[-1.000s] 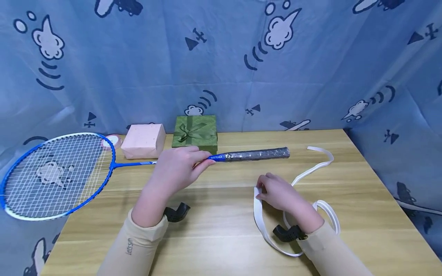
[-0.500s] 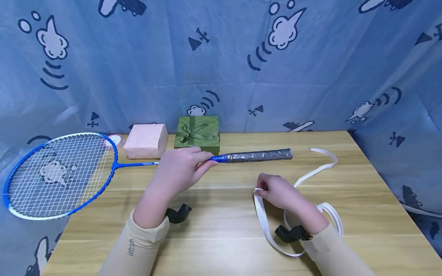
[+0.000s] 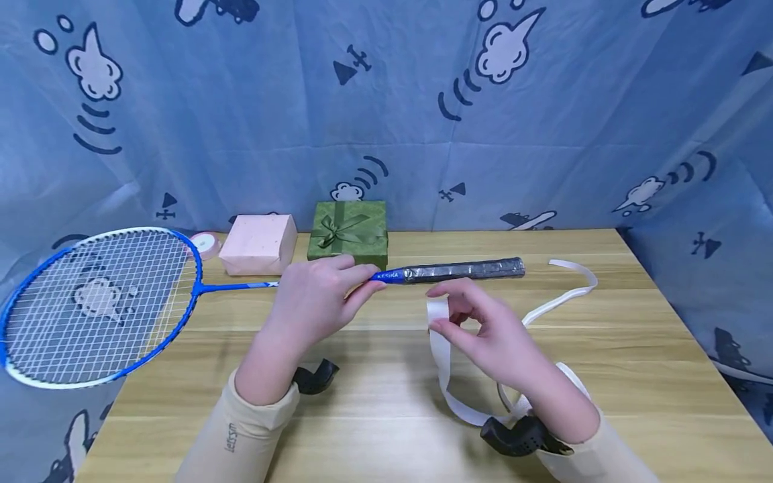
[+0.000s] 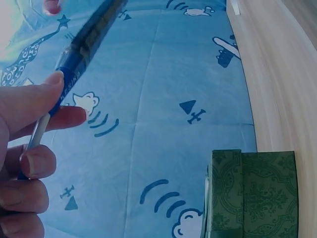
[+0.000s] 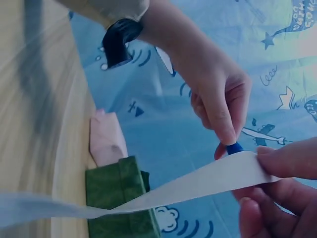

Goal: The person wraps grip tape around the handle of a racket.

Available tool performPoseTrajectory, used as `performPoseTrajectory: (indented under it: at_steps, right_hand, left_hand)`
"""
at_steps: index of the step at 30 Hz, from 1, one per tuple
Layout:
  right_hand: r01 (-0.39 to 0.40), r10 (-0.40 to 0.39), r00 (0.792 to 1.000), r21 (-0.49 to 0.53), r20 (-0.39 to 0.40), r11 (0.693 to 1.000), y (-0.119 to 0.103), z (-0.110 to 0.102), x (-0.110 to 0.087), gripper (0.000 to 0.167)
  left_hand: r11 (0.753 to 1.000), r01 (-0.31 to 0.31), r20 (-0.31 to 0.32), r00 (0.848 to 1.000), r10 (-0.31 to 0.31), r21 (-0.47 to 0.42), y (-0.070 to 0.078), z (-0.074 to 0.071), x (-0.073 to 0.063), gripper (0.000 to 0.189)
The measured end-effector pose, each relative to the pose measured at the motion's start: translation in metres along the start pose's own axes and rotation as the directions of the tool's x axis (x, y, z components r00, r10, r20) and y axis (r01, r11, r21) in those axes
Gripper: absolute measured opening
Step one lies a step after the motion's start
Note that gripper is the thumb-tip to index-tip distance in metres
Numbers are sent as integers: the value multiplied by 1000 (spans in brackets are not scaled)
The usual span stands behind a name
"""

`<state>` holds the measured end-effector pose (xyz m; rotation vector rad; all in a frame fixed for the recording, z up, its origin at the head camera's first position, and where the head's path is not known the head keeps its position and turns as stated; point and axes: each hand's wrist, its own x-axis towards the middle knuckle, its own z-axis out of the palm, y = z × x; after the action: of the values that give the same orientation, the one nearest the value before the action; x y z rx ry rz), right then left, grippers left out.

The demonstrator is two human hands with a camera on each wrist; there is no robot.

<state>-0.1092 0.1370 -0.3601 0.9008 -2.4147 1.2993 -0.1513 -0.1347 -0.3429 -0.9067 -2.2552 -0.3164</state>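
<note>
The racket grip (image 3: 465, 270) looks glossy and plastic, the white strip (image 3: 442, 355) smooth and matt. The wood-grained desk (image 3: 386, 443) shines softly; near its far edge, the pink box (image 3: 256, 241) looks paper-wrapped.

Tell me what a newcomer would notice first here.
Probably the blue-and-white racket, stretching across the head view from its left edge, its shaft gripped by the left hand. Next, the white strip pinched in the right hand, hanging below the racket's dark handle. Behind, the green box with its bow stands right of a pink box.
</note>
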Motion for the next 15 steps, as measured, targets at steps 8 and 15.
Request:
performPoseTrajectory:
  at_steps: [8, 15]
  right_hand:
    - [-53, 62, 997, 163, -47, 985, -2, 4, 8, 19]
    - [-68, 103, 990, 323, -93, 944, -7, 6, 8, 19]
  left_hand:
    - [1000, 0, -17, 1000, 0, 9, 12, -2, 1, 19]
    - [999, 7, -28, 1000, -5, 44, 22, -6, 1, 21]
